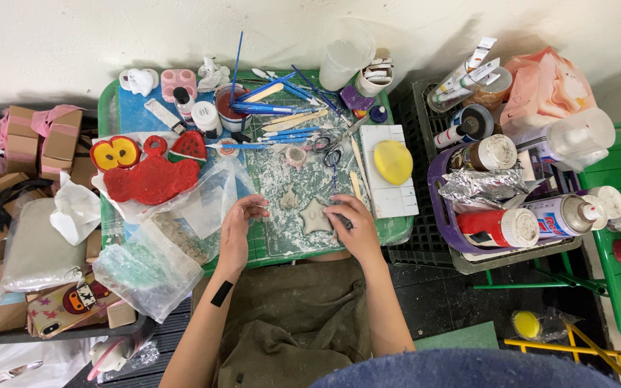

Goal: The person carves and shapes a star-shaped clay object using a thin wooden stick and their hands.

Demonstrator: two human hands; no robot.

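Note:
A pale star-shaped clay piece (315, 215) lies on the dusty green cutting mat (282, 179). My right hand (351, 223) rests against the star's right side, fingers curled, seemingly around a small dark tool. My left hand (238, 228) lies on the mat to the star's left, fingers loosely bent, touching nothing but the mat and the plastic edge. A smaller clay scrap (288, 198) sits between the hands, just above them.
Blue sculpting tools (282, 108), scissors (333, 147), a yellow sponge (393, 162) on a white tray and red painted clay shapes (151, 178) crowd the mat's far side. Plastic bags (149, 269) and cardboard boxes (37, 144) lie left; spray cans (501, 226) in a crate stand right.

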